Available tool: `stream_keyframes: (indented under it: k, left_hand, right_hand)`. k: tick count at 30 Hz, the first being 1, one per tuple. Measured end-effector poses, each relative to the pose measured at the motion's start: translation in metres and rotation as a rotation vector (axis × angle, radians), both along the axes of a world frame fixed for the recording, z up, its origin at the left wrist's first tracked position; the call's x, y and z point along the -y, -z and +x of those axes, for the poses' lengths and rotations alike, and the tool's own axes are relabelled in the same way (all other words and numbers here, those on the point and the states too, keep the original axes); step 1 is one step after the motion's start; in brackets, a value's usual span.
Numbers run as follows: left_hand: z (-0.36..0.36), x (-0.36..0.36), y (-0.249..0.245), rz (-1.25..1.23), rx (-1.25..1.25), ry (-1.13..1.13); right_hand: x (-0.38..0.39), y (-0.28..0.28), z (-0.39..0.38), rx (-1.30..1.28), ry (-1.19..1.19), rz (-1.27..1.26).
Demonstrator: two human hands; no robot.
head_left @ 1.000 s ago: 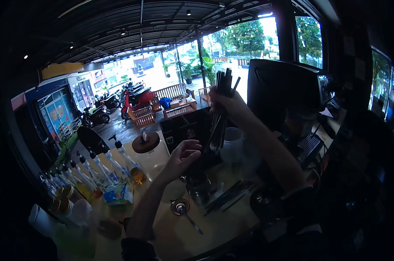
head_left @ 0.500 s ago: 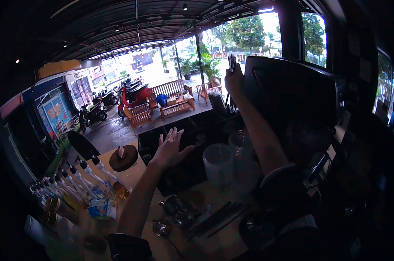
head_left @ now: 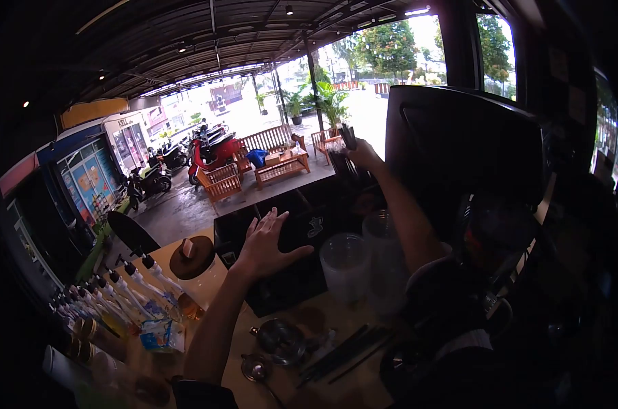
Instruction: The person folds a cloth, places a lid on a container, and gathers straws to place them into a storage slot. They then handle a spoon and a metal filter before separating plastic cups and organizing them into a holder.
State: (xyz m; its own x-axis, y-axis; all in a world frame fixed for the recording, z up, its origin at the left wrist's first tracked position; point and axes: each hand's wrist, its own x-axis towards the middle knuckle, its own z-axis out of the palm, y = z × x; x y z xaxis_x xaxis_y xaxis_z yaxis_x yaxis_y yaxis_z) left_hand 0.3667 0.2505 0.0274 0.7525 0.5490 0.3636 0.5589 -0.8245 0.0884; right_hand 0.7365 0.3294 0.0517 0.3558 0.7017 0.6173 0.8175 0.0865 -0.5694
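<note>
A second before, the person's right hand (head_left: 361, 155) held a fat bunch of dark straws (head_left: 348, 135) up high and close in, over the counter. Then the arm stretched far out. At this moment the hand was closed tight around the straws, past the top edge of the black box (head_left: 292, 276). Only their short tips showed above the fingers. So the straws had left the counter and were out at the far side of the box, held in that fist.

The left hand (head_left: 268, 242) had changed too. It had been curled near a metal cup (head_left: 281, 341). Now it was open, fingers spread wide, flat over the top of the box, holding nothing.

The straws looked thin, stiff and straight. More loose straws (head_left: 346, 347) lay below the left hand, flat on the smooth, pale counter (head_left: 353, 392). Beside them, the metal cup was round and shiny. Two see-through plastic cups (head_left: 343, 262) stood to the right of the left hand, soft and cloudy. To its left was a jar with a round wooden lid (head_left: 191, 247), then a row of pump bottles (head_left: 135, 283).
</note>
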Motion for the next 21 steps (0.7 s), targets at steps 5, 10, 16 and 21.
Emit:
stream_keyframes:
  k: [5, 10, 16, 21]
  left_hand:
    - [-0.001, 0.002, 0.002, -0.008, 0.053, 0.019]
    - [0.0, 0.0, 0.001, -0.021, -0.01, -0.014]
    - [-0.002, 0.002, 0.001, 0.003, 0.032, 0.026]
    - [-0.002, 0.002, 0.002, 0.007, 0.033, 0.03]
  right_hand:
    - [0.018, 0.015, 0.003, -0.018, -0.136, -0.231]
    - [0.005, 0.009, 0.025, 0.083, -0.275, -0.396]
    - [0.059, -0.041, -0.014, -0.093, 0.011, -0.69]
    - [0.015, -0.027, 0.056, 0.306, -0.565, -0.736]
